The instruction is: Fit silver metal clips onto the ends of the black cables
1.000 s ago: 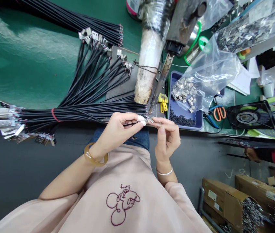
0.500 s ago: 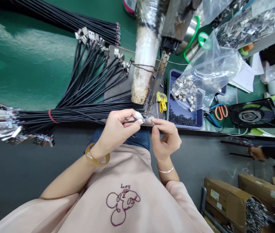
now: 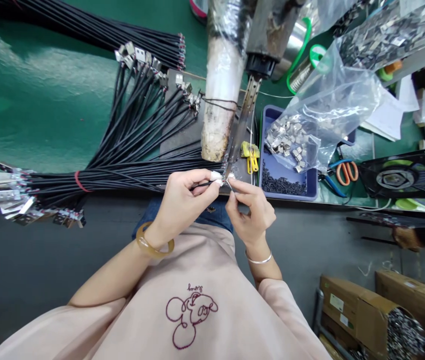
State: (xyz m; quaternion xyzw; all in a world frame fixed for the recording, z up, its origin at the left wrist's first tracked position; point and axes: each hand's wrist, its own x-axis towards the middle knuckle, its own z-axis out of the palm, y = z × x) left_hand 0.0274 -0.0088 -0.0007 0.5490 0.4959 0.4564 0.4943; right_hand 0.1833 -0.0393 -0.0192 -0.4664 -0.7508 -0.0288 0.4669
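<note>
My left hand [image 3: 190,192] pinches the end of a black cable [image 3: 202,185] between thumb and a white-covered index finger. Close against it on the right, my right hand [image 3: 252,207] is closed on a thin strand of solder wire [image 3: 229,184], its index fingertip also covered in white. Both sets of fingertips nearly meet beneath the tip of a mounted soldering iron [image 3: 239,131]. Fingers hide most of the cable's end, so I cannot tell what is attached there. Behind my left hand lies a red-banded bundle of black cables [image 3: 133,172] with metal USB plugs [image 3: 8,192].
A white wrapped tube [image 3: 218,100] hangs beside the iron. Right of it are a yellow clip [image 3: 250,157], a blue tray [image 3: 312,190] holding metal shells and black bits, orange-handled pliers [image 3: 347,172], a solder spool [image 3: 302,75] and a black fan [image 3: 400,177]. Cardboard boxes [image 3: 351,307] stand lower right.
My right hand has moved left and slightly up, bringing its fingertips to the cable end under the iron tip. My left hand has hardly moved. The view has shifted slightly.
</note>
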